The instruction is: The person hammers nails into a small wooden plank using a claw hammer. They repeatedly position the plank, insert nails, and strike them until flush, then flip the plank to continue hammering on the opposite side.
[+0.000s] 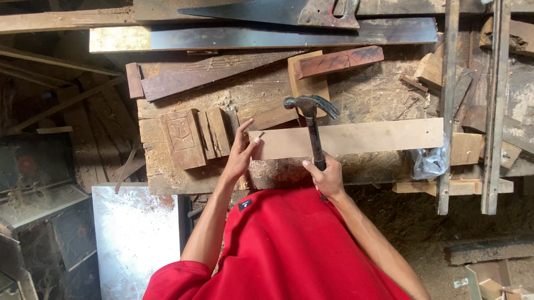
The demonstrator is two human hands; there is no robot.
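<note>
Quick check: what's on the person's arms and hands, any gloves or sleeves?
No gloves: left hand and right hand are bare, no rings or watch visible. Forearms bare too. Red short-sleeved shirt with a small dark tag near the collar.

Pale wooden board (362,138) — long, flat, lying crosswise on the workbench, ends at nine and three o'clock. Claw hammer (311,115) upright over it — dark head toward twelve o'clock, handle toward six.

Cardboard box (492,281) at lower right.

red short-sleeved shirt (289,251), bare forearms
</note>
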